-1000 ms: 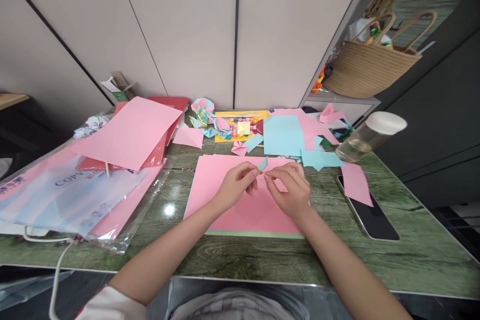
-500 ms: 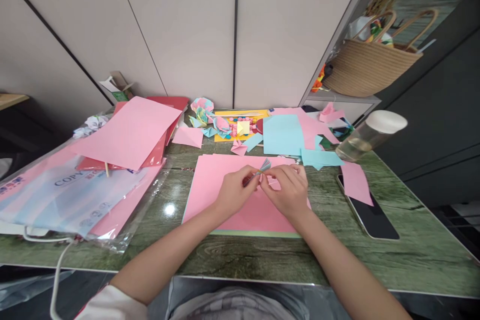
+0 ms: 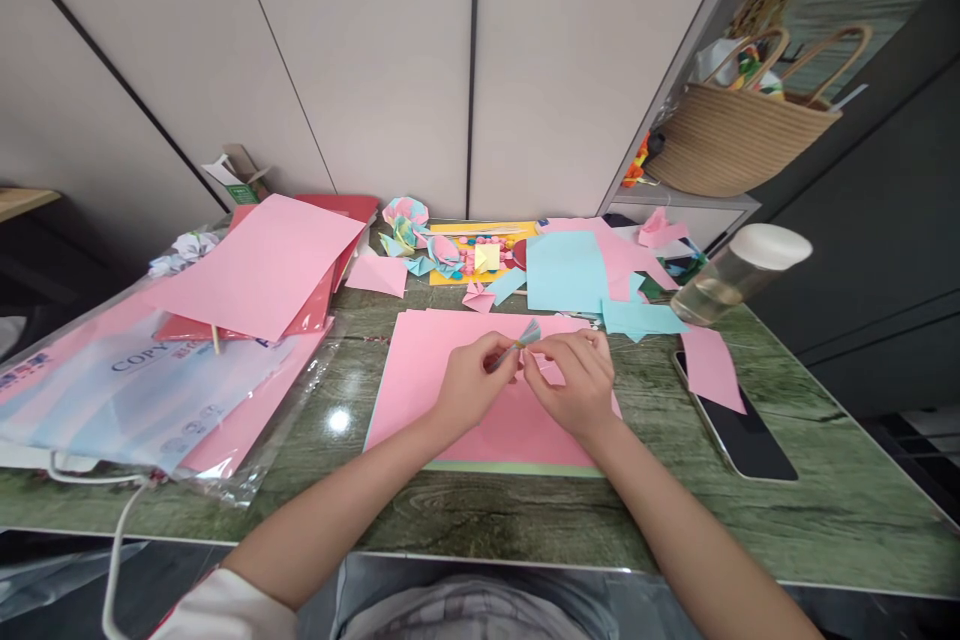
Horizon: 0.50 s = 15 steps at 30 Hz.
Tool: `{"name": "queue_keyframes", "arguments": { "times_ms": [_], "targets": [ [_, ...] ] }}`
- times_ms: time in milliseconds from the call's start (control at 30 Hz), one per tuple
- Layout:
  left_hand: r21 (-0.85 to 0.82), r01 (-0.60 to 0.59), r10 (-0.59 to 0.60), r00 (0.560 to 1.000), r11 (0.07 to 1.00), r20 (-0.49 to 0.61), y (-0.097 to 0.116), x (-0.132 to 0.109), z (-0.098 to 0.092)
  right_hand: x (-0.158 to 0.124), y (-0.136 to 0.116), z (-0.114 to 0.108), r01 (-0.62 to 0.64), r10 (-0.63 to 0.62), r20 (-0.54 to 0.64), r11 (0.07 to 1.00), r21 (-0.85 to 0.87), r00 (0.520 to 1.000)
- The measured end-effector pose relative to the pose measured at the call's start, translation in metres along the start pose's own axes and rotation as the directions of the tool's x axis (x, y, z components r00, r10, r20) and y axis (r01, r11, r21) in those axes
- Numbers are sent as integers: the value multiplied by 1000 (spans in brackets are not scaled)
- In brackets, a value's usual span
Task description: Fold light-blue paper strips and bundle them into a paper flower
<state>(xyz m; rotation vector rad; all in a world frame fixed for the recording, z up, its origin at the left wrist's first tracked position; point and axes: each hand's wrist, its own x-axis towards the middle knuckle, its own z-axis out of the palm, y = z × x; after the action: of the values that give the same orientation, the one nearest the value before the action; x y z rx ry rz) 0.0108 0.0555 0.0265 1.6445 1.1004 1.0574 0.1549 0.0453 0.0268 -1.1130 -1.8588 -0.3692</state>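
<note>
Between my hands is a small pleated piece of light blue paper, fanned out at its top and gathered in the middle by a yellowish band. My left hand pinches its lower left part between thumb and fingers. The fingertips of my right hand are closed at the gathered middle, where a thin pale strand seems to show; its details are too small to make out. Both hands are above a stack of pink paper, with a green sheet showing at its near edge.
Behind the stack lie blue sheets, folded paper flowers and a yellow tray of small beads. To the right are a phone and a clear bottle. A plastic-wrapped paper pack lies left, near a white cable.
My right fingertips have shifted very slightly at the middle of the pleated paper. Otherwise the hands and the things on the table stay in place.
</note>
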Motion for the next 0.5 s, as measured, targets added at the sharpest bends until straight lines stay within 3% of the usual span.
{"name": "queue_keyframes", "arguments": {
  "times_ms": [100,200,367,500],
  "targets": [
    [258,-96,100,995,961,-2,0,0,-4,-1,0,-1,34,-34,-5,998,-43,999],
    [407,-159,172,985,899,4,-1,0,-7,0,0,0,10,-9,21,998,-64,1000],
    [521,-243,258,965,818,46,-6,0,-7,-1,3,2,-4,7,39,997,-74,999],
    [491,-246,240,968,836,76,-4,0,-6,0,5,2,-24,29,39,995,-101,999]
  ]
}}
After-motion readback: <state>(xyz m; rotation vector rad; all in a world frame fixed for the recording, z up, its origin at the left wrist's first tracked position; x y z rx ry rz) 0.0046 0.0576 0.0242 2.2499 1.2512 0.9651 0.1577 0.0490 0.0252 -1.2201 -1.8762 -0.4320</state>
